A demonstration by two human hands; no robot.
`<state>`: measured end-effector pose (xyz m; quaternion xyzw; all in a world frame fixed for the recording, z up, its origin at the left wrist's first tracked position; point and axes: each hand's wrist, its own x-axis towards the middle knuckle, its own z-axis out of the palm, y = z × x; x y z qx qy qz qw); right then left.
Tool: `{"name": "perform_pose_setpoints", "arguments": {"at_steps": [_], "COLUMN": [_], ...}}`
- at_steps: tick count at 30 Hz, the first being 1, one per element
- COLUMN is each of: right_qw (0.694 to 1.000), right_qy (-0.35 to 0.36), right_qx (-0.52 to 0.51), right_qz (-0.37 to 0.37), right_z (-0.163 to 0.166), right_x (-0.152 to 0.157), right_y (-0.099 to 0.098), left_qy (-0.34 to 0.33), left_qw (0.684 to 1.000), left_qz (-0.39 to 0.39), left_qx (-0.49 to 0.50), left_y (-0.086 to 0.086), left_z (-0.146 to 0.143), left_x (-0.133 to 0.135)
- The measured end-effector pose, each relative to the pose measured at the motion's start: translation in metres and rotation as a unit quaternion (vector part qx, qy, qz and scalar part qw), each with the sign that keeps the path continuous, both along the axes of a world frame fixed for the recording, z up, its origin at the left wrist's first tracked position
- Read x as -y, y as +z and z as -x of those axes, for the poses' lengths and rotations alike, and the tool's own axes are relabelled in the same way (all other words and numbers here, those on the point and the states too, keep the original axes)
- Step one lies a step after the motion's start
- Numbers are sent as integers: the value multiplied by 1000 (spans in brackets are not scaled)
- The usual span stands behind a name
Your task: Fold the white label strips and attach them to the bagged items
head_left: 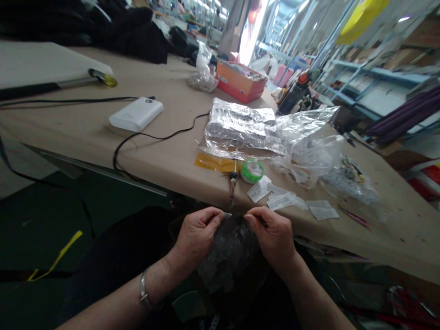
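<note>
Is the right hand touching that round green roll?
Apart. The head view shows a strip of brown table between the right hand and the green roll.

Glossy plastic bag [237,123], smooth metal bracelet [143,289]

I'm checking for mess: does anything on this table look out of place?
The white paper slips look untidy: they lie at differing angles near the front edge of the table, some overlapping. No clear spill shows.
</note>
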<state>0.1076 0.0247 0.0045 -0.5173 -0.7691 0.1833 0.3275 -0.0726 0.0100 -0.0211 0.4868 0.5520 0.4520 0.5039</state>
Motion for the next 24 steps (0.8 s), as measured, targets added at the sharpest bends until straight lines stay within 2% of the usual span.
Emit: {"name": "perform_pose_setpoints", "arguments": {"at_steps": [3,5,7,10,14,18,20,22,24], "right_qw": [981,963,953,953,960,966,966,965,963], "right_qy": [-31,-42,-40,-26,-5,2,18,57,101], "right_qx": [134,207,239,219,158,90,58,38,35], "right_qz": [-135,-169,-181,-210,-233,-243,-250,-252,-247], "right_z": [-13,-18,-20,-23,-29,-34,-35,-36,-36], "right_x": [-9,-17,-22,-25,-28,-28,-24,-15,-2], "right_y": [3,-1,-9,-19,-24,-26,-25,-23,-21], "left_qy": [-2,3,9,4,-33,-64,-79,-83,-80], "left_qw": [1000,1000,999,999,999,993,969,921,872], "left_qz": [12,10,1,-12,9,72,153,227,259], "left_qx": [-8,-17,-33,-42,-18,69,177,307,409], "left_y": [-10,-14,-16,-15,-8,1,6,11,16], "left_z": [3,5,5,1,-15,-35,-44,-52,-59], "left_x": [-2,-4,-4,-1,4,4,2,0,-4]}}
